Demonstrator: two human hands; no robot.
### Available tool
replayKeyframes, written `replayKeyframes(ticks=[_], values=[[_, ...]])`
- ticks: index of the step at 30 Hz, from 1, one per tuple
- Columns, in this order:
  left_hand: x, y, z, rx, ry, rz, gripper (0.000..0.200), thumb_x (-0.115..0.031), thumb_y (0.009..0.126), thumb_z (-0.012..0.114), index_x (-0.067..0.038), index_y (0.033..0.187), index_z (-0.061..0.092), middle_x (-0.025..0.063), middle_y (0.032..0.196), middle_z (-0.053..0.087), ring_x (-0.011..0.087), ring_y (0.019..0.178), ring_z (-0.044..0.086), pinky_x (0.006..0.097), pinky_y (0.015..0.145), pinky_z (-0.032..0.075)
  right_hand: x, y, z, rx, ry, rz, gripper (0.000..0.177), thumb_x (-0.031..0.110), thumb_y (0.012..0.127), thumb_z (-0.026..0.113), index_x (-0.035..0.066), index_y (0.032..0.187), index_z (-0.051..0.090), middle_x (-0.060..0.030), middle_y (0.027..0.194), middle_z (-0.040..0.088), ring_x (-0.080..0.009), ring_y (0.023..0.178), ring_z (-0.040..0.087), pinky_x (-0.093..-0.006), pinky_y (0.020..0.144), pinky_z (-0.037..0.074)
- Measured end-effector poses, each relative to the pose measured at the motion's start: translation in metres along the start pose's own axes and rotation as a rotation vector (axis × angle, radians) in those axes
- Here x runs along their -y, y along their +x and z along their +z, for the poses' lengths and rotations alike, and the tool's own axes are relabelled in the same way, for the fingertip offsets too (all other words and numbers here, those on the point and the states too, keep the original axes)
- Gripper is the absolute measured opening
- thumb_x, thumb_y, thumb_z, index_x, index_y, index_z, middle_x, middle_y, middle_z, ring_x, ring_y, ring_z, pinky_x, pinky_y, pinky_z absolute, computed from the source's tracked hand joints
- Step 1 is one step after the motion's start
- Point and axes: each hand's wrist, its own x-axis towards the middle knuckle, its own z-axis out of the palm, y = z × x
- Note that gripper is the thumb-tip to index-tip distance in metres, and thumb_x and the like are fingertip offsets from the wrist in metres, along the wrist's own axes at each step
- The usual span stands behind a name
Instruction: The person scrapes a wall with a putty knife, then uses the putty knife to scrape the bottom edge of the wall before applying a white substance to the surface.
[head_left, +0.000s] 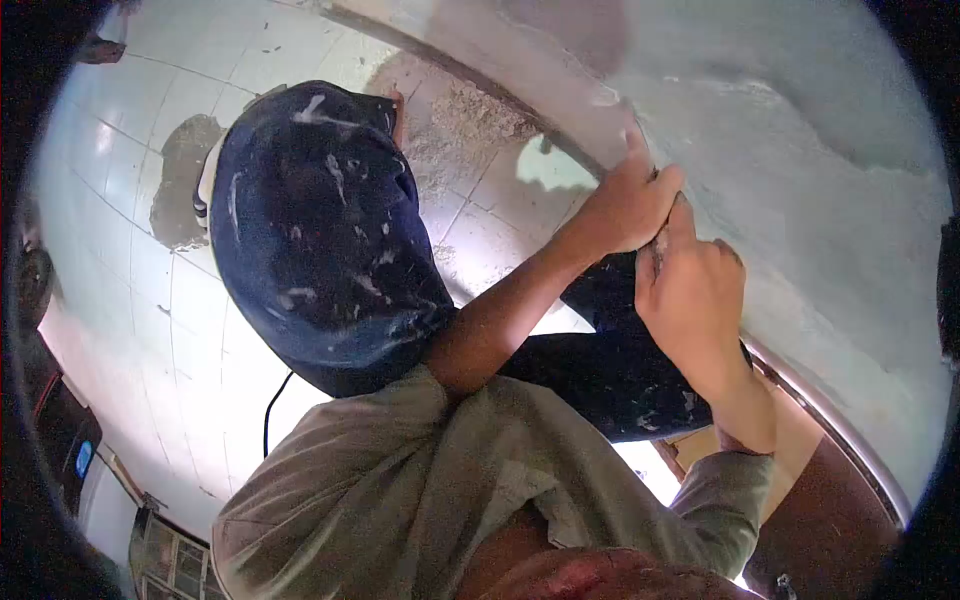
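My left hand (635,205) is closed, with its index finger stretched along the pale smeared wall surface (800,210) and touching it. Just below, my right hand (695,295) has its fingers curled round a slim hand tool (660,245). Between the two hands most of this tool is hidden, so its exact kind does not show. The left hand's thumb and folded fingers press on its upper part, and a thin dark edge runs beside the index finger. Both hands are close together. Grey smears and damp-looking patches cover the wall.
My bent knee in dark, white-spattered trousers (325,230) takes up the left. Pale tiled floor (110,215) carries a dark stain (185,180) and crumbly debris (480,115) along the wall's foot. A black cable (270,410) lies nearby. A metal edge (835,425) borders a brown panel (835,510).
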Motion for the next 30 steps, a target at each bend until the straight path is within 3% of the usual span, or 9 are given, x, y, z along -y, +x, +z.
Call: replayKeyframes(ticks=[4,7,13,14,18,20,21,23,30], values=[[0.018,0.008,-0.001,0.189,0.63,0.317,0.073,-0.026,0.091,0.05,0.022,0.136,0.018,0.0391,0.087,0.061,0.0496,0.085,0.065,0.0492,0.078,0.05,-0.01,-0.006,0.018,-0.036,0.017,0.012,0.048,0.01,0.081,0.067,-0.002,0.125,0.051,-0.0217,0.069,0.065,-0.0437,0.065,0.065,-0.0515,0.064,0.052],[-0.017,-0.01,0.014,-0.153,-0.137,0.004,0.06,-0.026,0.09,0.05,0.022,0.123,0.034,0.0392,0.087,0.062,0.0466,0.083,0.067,0.0489,0.076,0.051,0.0,-0.016,0.002,-0.091,0.017,0.009,0.045,0.01,0.081,0.067,-0.001,0.122,0.052,-0.0214,0.068,0.065,-0.0436,0.064,0.065,-0.0512,0.064,0.052],[0.005,0.005,-0.006,0.197,0.187,-0.023,0.076,-0.029,0.091,0.05,0.024,0.136,0.022,0.0391,0.093,0.063,0.0453,0.092,0.067,0.0458,0.085,0.051,-0.008,-0.009,0.021,-0.025,0.016,0.061,0.04,0.013,0.083,0.065,-0.001,0.119,0.053,-0.0218,0.068,0.065,-0.044,0.063,0.064,-0.0532,0.064,0.051],[-0.011,-0.006,0.005,-0.049,-0.07,-0.13,0.074,-0.027,0.092,0.05,0.024,0.135,0.021,0.0395,0.097,0.063,0.0442,0.093,0.067,0.0469,0.088,0.05,-0.006,-0.01,0.015,-0.032,0.013,0.058,0.04,0.013,0.083,0.065,-0.001,0.119,0.053,-0.0218,0.068,0.065,-0.044,0.063,0.064,-0.0532,0.064,0.051],[0.021,0.007,0.01,-0.076,-0.128,-0.012,0.066,-0.025,0.092,0.049,0.023,0.131,0.027,0.0394,0.099,0.062,0.0434,0.093,0.067,0.0479,0.087,0.05,-0.009,-0.005,0.021,-0.047,0.041,0.037,0.037,0.015,0.084,0.065,0.0,0.116,0.054,-0.0215,0.066,0.065,-0.0431,0.063,0.065,-0.0532,0.066,0.051],[0.03,0.015,-0.004,0.219,0.711,0.27,0.073,-0.025,0.092,0.048,0.024,0.136,0.016,0.038,0.096,0.063,0.0428,0.094,0.067,0.0473,0.087,0.05,-0.008,-0.008,0.027,-0.071,-0.051,0.058,0.04,0.015,0.083,0.065,-0.001,0.118,0.054,-0.02,0.063,0.064,-0.0415,0.062,0.065,-0.0511,0.066,0.051],[0.018,0.014,-0.002,0.213,0.713,0.286,0.073,-0.025,0.092,0.048,0.024,0.136,0.016,0.038,0.096,0.063,0.0428,0.094,0.067,0.0473,0.087,0.05,-0.004,-0.01,0.02,-0.086,-0.06,0.056,0.04,0.015,0.083,0.065,-0.001,0.118,0.054,-0.02,0.063,0.064,-0.0415,0.062,0.065,-0.0511,0.066,0.051],[-0.013,-0.004,0.0,-0.014,-0.071,-0.019,0.071,-0.026,0.092,0.048,0.025,0.134,0.021,0.0398,0.095,0.062,0.0465,0.093,0.067,0.0489,0.086,0.05,0.005,-0.015,0.002,-0.091,-0.006,0.006,0.039,0.016,0.083,0.061,-0.006,0.114,0.057,-0.021,0.068,0.068,-0.0384,0.062,0.069,-0.0471,0.066,0.054],[0.015,0.009,0.0,0.012,0.181,0.094,0.069,-0.027,0.091,0.049,0.025,0.13,0.028,0.0389,0.095,0.063,0.0505,0.09,0.065,0.0502,0.086,0.05,0.001,-0.013,0.01,-0.053,0.102,0.061,0.041,0.013,0.081,0.065,0.001,0.119,0.053,-0.0237,0.07,0.065,-0.0447,0.07,0.065,-0.0556,0.066,0.05]])
